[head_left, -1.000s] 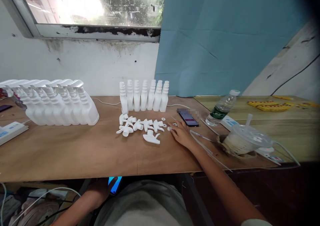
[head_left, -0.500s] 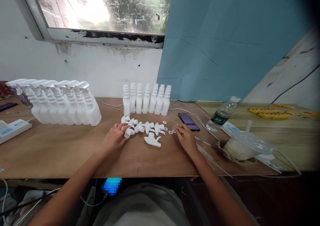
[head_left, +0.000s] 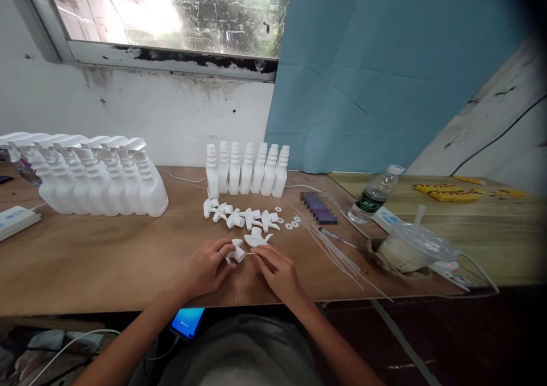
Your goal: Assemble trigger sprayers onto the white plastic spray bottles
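Hands nearer table edge; nozzle between

My left hand has come up from under the table, taken a spray head from the pile and drawn it toward me; my right hand left the washers to meet it.

Water bottle beside phone — power strip far left.
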`<move>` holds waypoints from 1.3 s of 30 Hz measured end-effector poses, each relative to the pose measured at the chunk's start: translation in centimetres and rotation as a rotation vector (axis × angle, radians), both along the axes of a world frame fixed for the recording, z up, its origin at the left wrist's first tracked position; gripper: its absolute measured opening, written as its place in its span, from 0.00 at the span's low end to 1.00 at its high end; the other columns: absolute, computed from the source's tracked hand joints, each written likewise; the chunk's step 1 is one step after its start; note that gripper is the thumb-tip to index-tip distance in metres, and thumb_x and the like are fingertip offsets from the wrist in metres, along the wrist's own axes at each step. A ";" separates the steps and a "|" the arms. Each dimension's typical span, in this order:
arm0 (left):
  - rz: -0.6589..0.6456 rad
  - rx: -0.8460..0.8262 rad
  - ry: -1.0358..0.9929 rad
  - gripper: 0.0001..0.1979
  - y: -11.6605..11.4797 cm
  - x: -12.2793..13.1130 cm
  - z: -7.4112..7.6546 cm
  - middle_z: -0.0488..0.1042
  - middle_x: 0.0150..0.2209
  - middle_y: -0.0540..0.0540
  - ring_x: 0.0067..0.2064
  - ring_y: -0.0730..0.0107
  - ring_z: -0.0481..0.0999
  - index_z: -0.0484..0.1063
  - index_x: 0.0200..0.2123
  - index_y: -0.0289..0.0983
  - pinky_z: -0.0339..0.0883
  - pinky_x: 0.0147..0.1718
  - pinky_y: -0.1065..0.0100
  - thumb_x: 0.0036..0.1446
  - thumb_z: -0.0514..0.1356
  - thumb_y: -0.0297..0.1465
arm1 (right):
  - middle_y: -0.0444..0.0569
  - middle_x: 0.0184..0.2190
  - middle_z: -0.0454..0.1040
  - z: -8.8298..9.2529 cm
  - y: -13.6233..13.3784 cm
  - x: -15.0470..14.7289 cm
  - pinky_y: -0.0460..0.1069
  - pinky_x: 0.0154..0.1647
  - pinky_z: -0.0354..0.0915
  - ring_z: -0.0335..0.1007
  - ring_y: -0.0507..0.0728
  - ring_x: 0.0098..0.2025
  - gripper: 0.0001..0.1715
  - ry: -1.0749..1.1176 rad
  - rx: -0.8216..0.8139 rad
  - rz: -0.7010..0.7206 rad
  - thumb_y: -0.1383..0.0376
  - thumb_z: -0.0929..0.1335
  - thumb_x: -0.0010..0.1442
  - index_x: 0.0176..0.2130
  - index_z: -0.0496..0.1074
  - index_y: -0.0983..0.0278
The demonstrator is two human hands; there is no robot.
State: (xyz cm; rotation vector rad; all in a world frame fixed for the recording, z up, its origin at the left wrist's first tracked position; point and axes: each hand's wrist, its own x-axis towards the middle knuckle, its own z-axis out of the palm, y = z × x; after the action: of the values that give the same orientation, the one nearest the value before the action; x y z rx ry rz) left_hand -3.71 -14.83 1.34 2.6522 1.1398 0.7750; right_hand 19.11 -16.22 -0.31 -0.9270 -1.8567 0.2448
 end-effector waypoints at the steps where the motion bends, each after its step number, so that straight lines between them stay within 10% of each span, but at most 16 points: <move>1: -0.006 -0.008 0.003 0.20 -0.2 0.4 -0.2 0.71 0.53 0.40 0.52 0.54 0.71 0.66 0.52 0.38 0.66 0.51 0.55 0.59 0.61 0.37 | 0.50 0.40 0.78 0.1 -0.1 -0.1 0.52 0.48 0.70 0.74 0.56 0.43 0.11 -0.023 0.007 0.010 0.71 0.65 0.65 0.43 0.75 0.61; 13: -0.051 -0.450 -0.312 0.10 -0.5 0.9 -0.1 0.77 0.46 0.47 0.48 0.66 0.76 0.70 0.48 0.40 0.67 0.49 0.67 0.64 0.56 0.34 | 0.53 0.47 0.74 0.1 -0.6 0.0 0.55 0.49 0.69 0.71 0.57 0.49 0.23 -0.175 0.130 0.097 0.75 0.63 0.64 0.54 0.71 0.57; 28: -0.073 0.009 0.019 0.13 -0.5 1.0 -0.7 0.76 0.46 0.43 0.46 0.57 0.73 0.66 0.51 0.40 0.67 0.46 0.59 0.64 0.56 0.35 | 0.56 0.51 0.70 0.8 -0.6 -0.5 0.60 0.55 0.63 0.65 0.61 0.55 0.18 -0.350 0.057 0.072 0.71 0.65 0.62 0.52 0.67 0.62; 39: -0.102 -0.001 0.011 0.11 0.0 0.8 -1.3 0.76 0.43 0.45 0.46 0.63 0.75 0.69 0.49 0.41 0.70 0.45 0.65 0.66 0.53 0.35 | 0.53 0.45 0.74 0.8 -0.3 -0.7 0.58 0.52 0.63 0.69 0.60 0.50 0.10 -0.354 0.103 0.049 0.68 0.66 0.63 0.46 0.69 0.61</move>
State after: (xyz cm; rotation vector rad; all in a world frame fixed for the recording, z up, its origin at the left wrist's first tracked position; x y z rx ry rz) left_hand -2.92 -14.80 0.02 2.6928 0.9985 0.7416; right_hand 18.42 -16.49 0.46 -0.8969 -2.1959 0.0126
